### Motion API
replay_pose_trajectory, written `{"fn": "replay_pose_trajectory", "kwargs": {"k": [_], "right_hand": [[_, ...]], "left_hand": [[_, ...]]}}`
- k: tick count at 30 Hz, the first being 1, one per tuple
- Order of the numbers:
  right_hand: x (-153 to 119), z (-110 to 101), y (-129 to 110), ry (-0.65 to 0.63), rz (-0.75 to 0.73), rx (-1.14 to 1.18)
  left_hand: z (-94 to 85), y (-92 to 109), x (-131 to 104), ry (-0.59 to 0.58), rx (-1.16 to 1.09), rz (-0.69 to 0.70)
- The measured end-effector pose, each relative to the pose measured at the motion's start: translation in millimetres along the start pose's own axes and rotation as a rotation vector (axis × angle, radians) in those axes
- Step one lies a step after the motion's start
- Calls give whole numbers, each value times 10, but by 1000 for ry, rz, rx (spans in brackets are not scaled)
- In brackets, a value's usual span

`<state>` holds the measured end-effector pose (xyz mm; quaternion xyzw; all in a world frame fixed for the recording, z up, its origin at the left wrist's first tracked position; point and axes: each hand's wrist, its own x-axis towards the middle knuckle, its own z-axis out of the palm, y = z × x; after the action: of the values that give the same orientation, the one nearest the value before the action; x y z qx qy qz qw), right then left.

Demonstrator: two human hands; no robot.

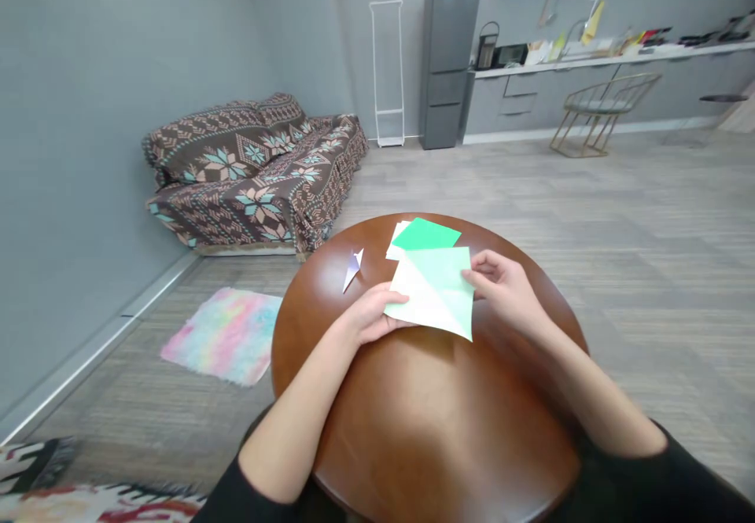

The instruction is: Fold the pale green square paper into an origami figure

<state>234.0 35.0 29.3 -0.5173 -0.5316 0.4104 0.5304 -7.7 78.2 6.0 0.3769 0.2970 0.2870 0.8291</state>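
Note:
A square sheet of pale green and white paper is held up above the round brown table, with a diagonal line across it. My left hand pinches its left edge, thumb on top. At the right edge, my right hand grips the sheet between thumb and fingers. Just behind it on the table lie a bright green sheet and some white paper partly under it. A small folded white and purple paper piece sits to the left of my left hand.
Beyond the table, a sofa with a patterned cover stands against the left wall. A fluffy pastel rug lies on the floor at left. Farther back are a grey fridge, a white rack, a wire chair and a kitchen counter.

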Motion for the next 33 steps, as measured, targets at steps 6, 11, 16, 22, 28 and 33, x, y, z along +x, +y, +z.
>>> {"fn": "replay_pose_trajectory", "kwargs": {"k": [6, 11, 16, 22, 28, 33], "right_hand": [[54, -288, 229, -125, 283, 127], [18, -336, 292, -280, 288, 27], [14, -362, 213, -277, 180, 4], [75, -381, 202, -280, 71, -38], [43, -470, 9, -481, -116, -298], [-64, -388, -195, -356, -207, -620]], "left_hand": [[-76, 25, 19, 132, 300, 24], [-74, 31, 11, 101, 518, 65], [-64, 57, 3, 38, 495, 203], [-100, 95, 31, 177, 474, 388], [-127, 124, -12, 164, 534, 479], [-24, 82, -22, 272, 698, 595]]}}
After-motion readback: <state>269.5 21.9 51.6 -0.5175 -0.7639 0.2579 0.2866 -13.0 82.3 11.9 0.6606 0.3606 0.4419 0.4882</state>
